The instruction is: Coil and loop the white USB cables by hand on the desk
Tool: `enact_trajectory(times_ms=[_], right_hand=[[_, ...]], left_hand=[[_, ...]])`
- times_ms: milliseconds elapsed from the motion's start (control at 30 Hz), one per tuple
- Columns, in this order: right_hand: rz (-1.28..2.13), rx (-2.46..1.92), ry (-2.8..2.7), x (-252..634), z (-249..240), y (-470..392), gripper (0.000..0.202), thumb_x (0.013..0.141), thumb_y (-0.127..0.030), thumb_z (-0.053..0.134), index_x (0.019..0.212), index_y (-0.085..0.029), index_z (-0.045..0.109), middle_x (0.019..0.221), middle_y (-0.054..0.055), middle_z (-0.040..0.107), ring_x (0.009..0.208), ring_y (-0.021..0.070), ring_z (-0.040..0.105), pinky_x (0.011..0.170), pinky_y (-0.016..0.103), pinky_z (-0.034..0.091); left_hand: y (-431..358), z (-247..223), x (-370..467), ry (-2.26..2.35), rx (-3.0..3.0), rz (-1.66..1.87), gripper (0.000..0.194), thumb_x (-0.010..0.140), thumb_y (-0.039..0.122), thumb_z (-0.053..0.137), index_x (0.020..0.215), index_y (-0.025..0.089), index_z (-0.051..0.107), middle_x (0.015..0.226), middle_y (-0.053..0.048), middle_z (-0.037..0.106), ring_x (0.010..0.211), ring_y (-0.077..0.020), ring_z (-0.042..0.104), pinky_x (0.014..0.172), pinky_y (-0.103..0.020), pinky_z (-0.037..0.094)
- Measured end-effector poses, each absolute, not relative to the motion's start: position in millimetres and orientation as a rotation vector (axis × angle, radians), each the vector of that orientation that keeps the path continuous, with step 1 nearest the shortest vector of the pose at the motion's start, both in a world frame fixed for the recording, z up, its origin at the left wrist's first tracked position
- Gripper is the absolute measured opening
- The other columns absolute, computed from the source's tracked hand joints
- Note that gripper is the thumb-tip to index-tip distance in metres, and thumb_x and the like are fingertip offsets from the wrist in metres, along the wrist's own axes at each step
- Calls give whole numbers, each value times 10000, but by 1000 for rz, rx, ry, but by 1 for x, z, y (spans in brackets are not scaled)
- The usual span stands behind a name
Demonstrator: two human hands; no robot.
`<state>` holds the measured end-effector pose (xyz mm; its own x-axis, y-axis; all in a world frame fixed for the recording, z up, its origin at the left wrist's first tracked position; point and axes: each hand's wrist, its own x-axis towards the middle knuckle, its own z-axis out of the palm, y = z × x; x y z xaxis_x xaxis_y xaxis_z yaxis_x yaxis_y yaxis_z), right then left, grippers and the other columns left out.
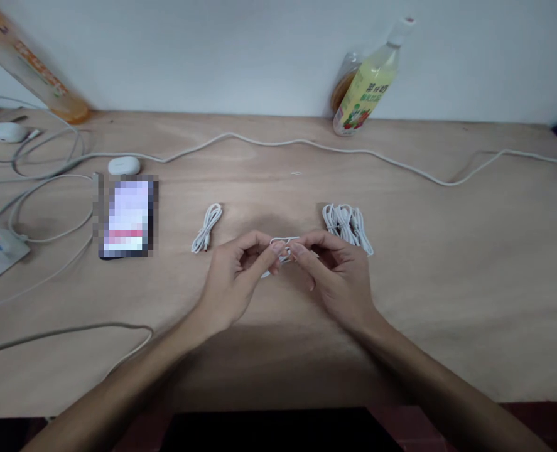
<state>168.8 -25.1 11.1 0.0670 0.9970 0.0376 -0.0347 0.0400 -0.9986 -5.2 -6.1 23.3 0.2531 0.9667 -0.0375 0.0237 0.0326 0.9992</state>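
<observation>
Between my hands, above the middle of the table, is a white cable (285, 239) bunched in loops, partly hidden by the fingers. My left hand (240, 270) pinches it from the left with thumb and forefinger. From the right, my right hand (337, 273) pinches it too, and the two thumbs almost meet. A single coiled white cable (207, 228) lies on the table to the left of my left hand. Just behind my right hand lie several coiled white cables (346, 224) side by side, their near ends partly covered by it.
A phone (126, 216) and a white earbud case (124, 166) lie at the left. Loose cables and a power strip (5, 248) occupy the far left. A long white cable (269, 144) crosses the back. A yellow bottle (365, 88) and an orange bottle (37, 72) stand by the wall.
</observation>
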Motion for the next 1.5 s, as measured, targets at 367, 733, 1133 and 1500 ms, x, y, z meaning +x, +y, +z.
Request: enact_trajectory(times_ms=[367,733,1133,1500], right_hand=[[1160,-1207,-1148,170,10,-25,140,944,-378,799,879,-254,796,868,18,795,778,186,708,591,299,550],[1189,-1165,-1116,170,8,-23,128,948,-363,800,893,-250,780,852,3,771,762,165,690,626,293,554],[1163,-1177,-1206,172,9,-23,156,985,-399,751,930,-255,776,847,14,761,772,183,697,598,296,553],[1127,-1128,-1322,172,6,-24,172,1046,-360,667,919,-252,707,853,-4,689,748,157,636,618,284,534]], left_hand=[[-4,26,-7,1008,1246,1020,243,1013,351,711,830,201,768,746,-14,750,728,-162,708,729,-278,584],[-2,26,-7,1017,1181,976,194,957,340,775,829,195,772,718,-3,749,705,-145,699,708,-254,567],[-1,23,-8,1032,1160,1031,185,972,345,764,867,195,793,722,-7,767,710,-154,724,707,-260,584],[-2,25,-7,1025,1165,964,129,914,298,823,848,189,802,710,1,738,671,-135,655,665,-249,550]])
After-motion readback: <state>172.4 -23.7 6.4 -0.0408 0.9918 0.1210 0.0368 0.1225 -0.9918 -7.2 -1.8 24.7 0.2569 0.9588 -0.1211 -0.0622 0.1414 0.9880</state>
